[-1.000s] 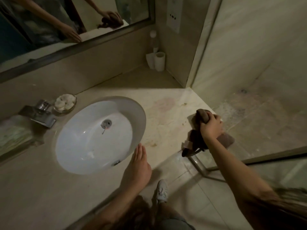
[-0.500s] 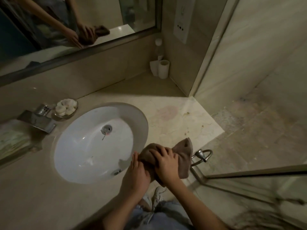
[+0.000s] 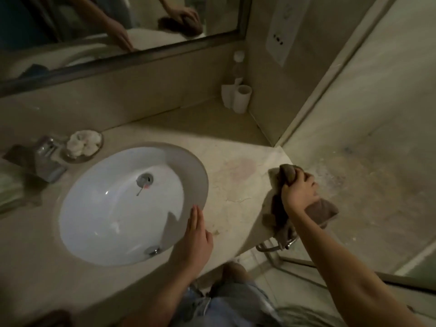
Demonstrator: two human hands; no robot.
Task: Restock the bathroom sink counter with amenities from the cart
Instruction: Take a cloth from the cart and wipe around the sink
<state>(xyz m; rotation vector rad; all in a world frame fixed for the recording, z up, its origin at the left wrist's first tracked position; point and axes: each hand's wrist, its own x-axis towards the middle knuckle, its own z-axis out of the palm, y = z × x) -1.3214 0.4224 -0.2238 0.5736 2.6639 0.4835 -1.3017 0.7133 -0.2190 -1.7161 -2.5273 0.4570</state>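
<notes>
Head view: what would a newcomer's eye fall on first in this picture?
The white sink basin, bright in the dim counter, draws the eye first. At the counter's right edge, the right hand grips a brown cloth. The left hand lies flat on the counter beside the basin's rim.

A metal-framed mirror (image 3: pixel 118 31) runs along the back wall. Below it at the left stands a chrome tap (image 3: pixel 44 159), with a small dish (image 3: pixel 82 143) of white pieces just beside it. In the far corner white cups (image 3: pixel 240 97) stand close together, a bottle (image 3: pixel 238 67) with a white cap behind them and a white wall plate (image 3: pixel 280 31) above. A brown cloth (image 3: pixel 323 210) is bunched over the right corner of the bench (image 3: pixel 236 185). A chrome towel ring (image 3: pixel 269 249) hangs under that edge.
</notes>
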